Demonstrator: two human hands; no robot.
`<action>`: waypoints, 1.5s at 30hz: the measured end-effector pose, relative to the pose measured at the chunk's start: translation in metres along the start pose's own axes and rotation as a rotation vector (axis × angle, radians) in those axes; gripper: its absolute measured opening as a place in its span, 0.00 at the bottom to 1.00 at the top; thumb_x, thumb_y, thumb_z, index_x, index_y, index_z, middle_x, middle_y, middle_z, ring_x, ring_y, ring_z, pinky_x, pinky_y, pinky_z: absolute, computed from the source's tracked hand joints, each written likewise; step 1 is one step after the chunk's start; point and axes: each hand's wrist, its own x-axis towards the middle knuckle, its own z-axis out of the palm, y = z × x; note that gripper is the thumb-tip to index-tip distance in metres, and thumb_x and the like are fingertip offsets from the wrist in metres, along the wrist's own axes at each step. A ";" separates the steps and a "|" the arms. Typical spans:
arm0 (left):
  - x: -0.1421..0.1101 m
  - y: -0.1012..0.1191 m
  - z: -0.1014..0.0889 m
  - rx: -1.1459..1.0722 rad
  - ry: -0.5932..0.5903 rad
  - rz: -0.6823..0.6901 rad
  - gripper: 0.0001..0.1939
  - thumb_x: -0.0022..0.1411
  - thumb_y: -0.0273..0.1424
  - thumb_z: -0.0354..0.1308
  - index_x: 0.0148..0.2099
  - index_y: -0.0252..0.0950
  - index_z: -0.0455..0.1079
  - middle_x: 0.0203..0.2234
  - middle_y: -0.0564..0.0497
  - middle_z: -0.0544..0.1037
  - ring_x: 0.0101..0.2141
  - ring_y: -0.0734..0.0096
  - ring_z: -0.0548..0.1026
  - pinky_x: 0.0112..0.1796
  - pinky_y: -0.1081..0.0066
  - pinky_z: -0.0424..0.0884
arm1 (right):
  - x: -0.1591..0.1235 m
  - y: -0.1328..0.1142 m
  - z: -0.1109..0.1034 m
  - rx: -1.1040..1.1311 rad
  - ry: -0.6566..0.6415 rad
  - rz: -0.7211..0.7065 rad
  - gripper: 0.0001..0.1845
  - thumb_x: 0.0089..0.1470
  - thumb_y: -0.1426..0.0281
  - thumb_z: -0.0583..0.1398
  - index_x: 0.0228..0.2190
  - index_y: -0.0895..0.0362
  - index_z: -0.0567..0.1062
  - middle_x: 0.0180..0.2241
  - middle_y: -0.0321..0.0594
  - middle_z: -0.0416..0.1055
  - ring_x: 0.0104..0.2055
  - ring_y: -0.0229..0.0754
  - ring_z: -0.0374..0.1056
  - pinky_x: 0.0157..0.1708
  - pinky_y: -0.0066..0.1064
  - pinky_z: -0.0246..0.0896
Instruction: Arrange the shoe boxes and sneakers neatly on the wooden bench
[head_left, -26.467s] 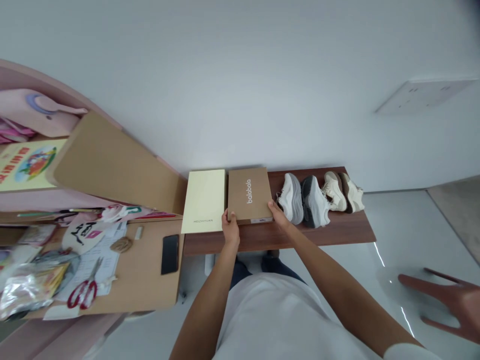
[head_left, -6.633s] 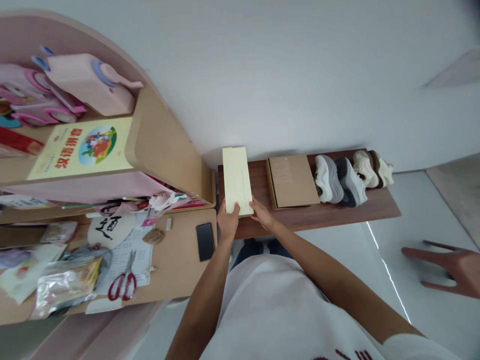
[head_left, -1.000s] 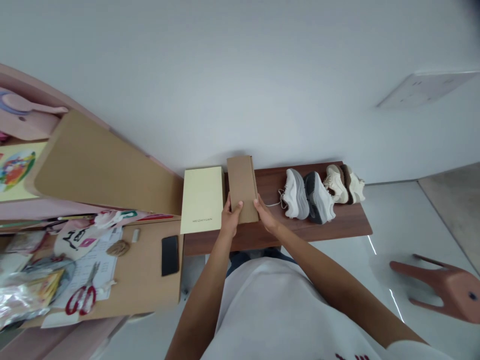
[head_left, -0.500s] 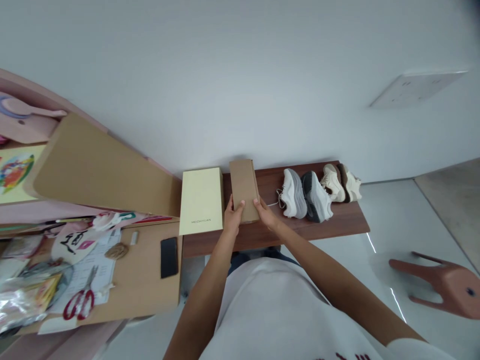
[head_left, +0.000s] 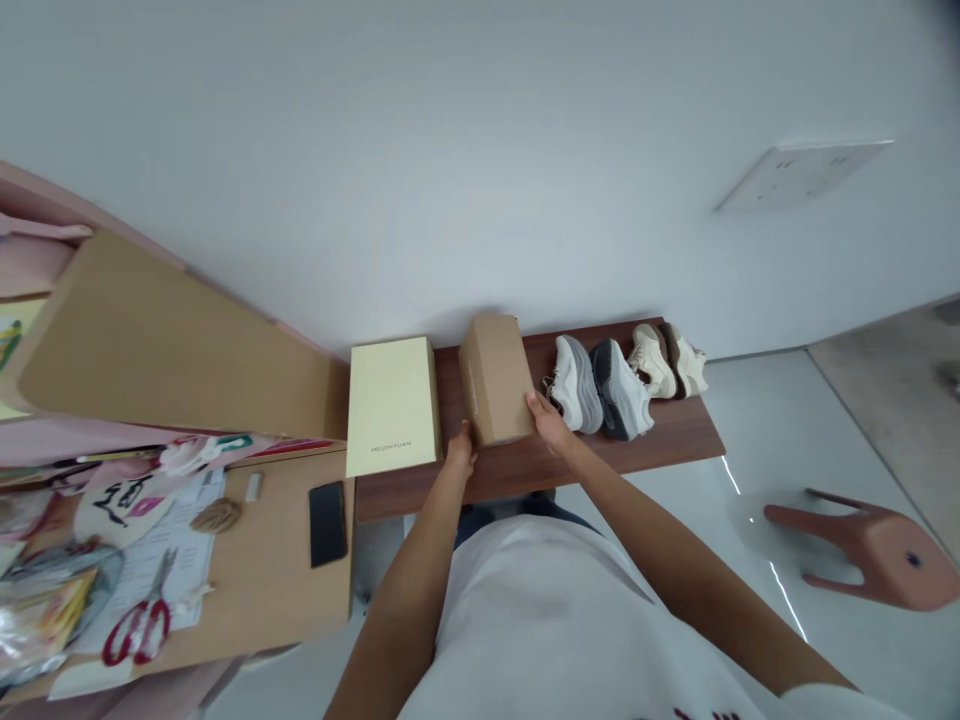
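A plain brown cardboard box (head_left: 501,375) is tilted over the dark wooden bench, its left side face showing. My right hand (head_left: 549,422) grips its near right edge, with the thumb on top. At its near left corner is my left hand (head_left: 460,452), fingers curled against the box and partly hidden. Left of it lies a pale yellow shoebox (head_left: 392,400) with a printed name on the lid. To the right sit a pair of white and grey sneakers (head_left: 579,385) and a pair of cream shoes (head_left: 660,362).
The wooden bench (head_left: 637,458) runs along the white wall. On the desk at left are a phone (head_left: 328,523), red-handled scissors (head_left: 142,625), papers and plastic packets. A pinkish-brown stool (head_left: 874,550) stands on the floor at right.
The box has turned and tilted, so its left side face now shows. My left hand has slid down to the near left corner. The whole view has shifted slightly.
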 end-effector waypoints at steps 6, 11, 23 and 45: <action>-0.002 -0.014 0.005 -0.201 -0.130 -0.171 0.23 0.71 0.45 0.56 0.61 0.39 0.67 0.57 0.38 0.74 0.51 0.60 0.79 0.46 0.65 0.79 | 0.000 -0.003 -0.017 -0.128 0.177 -0.084 0.39 0.63 0.46 0.54 0.67 0.52 0.63 0.64 0.47 0.68 0.68 0.51 0.61 0.69 0.50 0.52; -0.011 -0.014 -0.007 -0.359 -0.265 -0.182 0.22 0.68 0.47 0.59 0.56 0.38 0.70 0.46 0.38 0.78 0.46 0.55 0.80 0.46 0.56 0.81 | -0.005 -0.003 -0.026 -0.265 0.259 -0.220 0.34 0.64 0.49 0.54 0.62 0.57 0.69 0.58 0.52 0.73 0.61 0.53 0.69 0.64 0.50 0.60; -0.048 -0.008 -0.016 -0.454 -0.059 0.233 0.15 0.64 0.36 0.66 0.52 0.44 0.73 0.56 0.47 0.76 0.55 0.62 0.75 0.47 0.65 0.78 | -0.007 0.009 -0.013 -0.170 0.176 -0.025 0.39 0.60 0.42 0.55 0.60 0.57 0.72 0.62 0.53 0.70 0.65 0.55 0.65 0.66 0.49 0.59; -0.044 -0.001 0.002 -0.203 0.155 0.301 0.20 0.70 0.39 0.58 0.62 0.48 0.68 0.62 0.46 0.71 0.61 0.59 0.71 0.48 0.62 0.78 | 0.007 0.034 -0.004 -0.004 0.018 0.322 0.38 0.55 0.48 0.63 0.63 0.44 0.65 0.64 0.47 0.68 0.61 0.54 0.69 0.54 0.55 0.70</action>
